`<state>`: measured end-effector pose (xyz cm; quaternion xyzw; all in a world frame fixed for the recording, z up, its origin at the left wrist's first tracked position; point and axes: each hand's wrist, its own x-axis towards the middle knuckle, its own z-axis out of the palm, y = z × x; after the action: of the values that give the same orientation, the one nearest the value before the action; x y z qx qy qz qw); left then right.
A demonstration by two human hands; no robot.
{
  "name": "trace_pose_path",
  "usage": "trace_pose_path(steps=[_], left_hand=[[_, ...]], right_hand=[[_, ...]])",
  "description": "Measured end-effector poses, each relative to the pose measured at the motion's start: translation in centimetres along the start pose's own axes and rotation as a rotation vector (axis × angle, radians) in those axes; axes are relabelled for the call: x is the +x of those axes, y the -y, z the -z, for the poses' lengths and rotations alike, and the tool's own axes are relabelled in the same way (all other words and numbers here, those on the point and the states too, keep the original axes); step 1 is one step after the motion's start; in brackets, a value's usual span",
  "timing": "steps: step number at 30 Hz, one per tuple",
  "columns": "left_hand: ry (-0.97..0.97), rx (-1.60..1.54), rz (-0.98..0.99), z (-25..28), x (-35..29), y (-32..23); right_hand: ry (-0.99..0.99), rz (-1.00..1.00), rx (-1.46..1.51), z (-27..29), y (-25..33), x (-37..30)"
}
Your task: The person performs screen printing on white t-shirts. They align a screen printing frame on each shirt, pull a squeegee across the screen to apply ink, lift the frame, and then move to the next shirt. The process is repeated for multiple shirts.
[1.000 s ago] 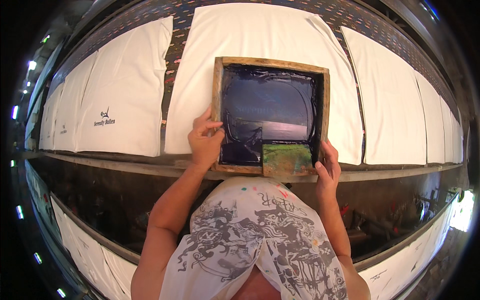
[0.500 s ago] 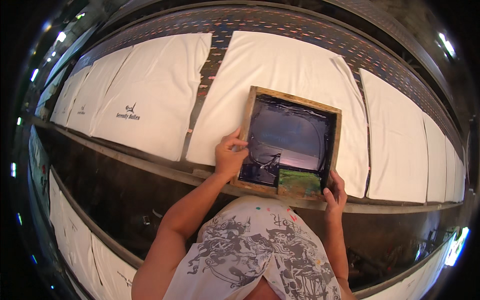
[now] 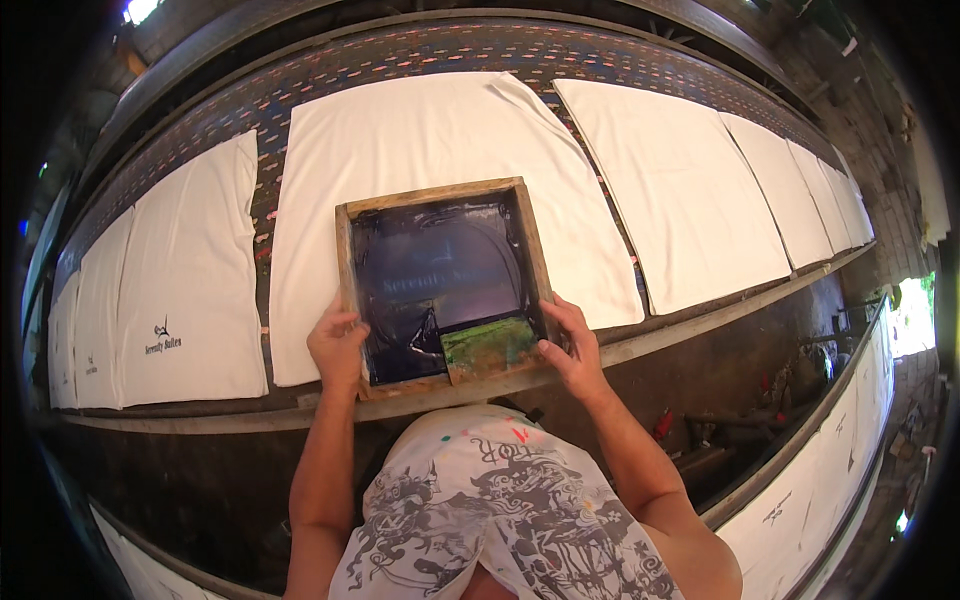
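A wooden-sided screen-printing frame (image 3: 435, 192) is over the front part of a white cloth (image 3: 390, 130); whether it touches the cloth, I cannot tell. My left hand (image 3: 338, 345) curls its fingers over the frame's left side near the front corner. On the opposite side, my right hand (image 3: 572, 348) grips the rail, thumb on top. Dark ink (image 3: 395, 345) coats the mesh inside, where dark lettering and a small motif show faintly. A green-and-brown stained block (image 3: 490, 348), like a squeegee, rests inside at the near right corner.
More white cloths lie in a row along the long table, one at left (image 3: 190, 270) bearing a dark printed logo, others at right (image 3: 680, 190) plain. A wooden rail (image 3: 640, 345) edges the table near me. Another table with printed cloths (image 3: 800, 500) stands behind at right.
My view has swung right, so the table and frame appear farther left. My left hand has settled lower along the frame's side. My right hand keeps its hold.
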<state>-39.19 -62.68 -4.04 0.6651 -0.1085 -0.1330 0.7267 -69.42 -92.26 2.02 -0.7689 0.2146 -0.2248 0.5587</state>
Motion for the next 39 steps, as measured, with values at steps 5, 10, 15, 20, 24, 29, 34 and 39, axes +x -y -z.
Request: trace_pose_path(steps=[5, 10, 15, 20, 24, 29, 34, 39], left_hand=[[0.011, -0.013, 0.004, 0.2, 0.1, 0.4], [0.028, -0.071, 0.001, -0.2, -0.1, 0.0], [0.046, -0.078, -0.039, -0.7, -0.3, -0.4], [0.034, -0.04, -0.031, -0.6, -0.3, -0.1], [0.026, 0.01, 0.001, -1.0, -0.3, -0.4], [0.061, 0.125, -0.082, -0.3, -0.6, -0.5], [0.076, 0.4, -0.135, -1.3, -0.3, -2.8], [0.263, 0.682, -0.198, 1.0, 4.8, -6.0]], right_hand=[[-0.031, 0.001, 0.064, -0.1, -1.2, 0.0], [-0.028, -0.033, 0.121, -0.3, -0.8, 0.0], [-0.038, -0.051, 0.175, -0.3, -1.4, 0.2], [-0.046, -0.051, 0.125, -0.6, -0.8, 0.4], [-0.075, -0.147, 0.095, -0.7, -1.1, 0.3], [0.152, 0.414, -0.66, -1.5, 5.3, 0.1], [0.37, 0.502, -0.703, -2.1, 5.8, 0.2], [0.38, 0.542, -0.821, -2.2, 7.9, 2.5]])
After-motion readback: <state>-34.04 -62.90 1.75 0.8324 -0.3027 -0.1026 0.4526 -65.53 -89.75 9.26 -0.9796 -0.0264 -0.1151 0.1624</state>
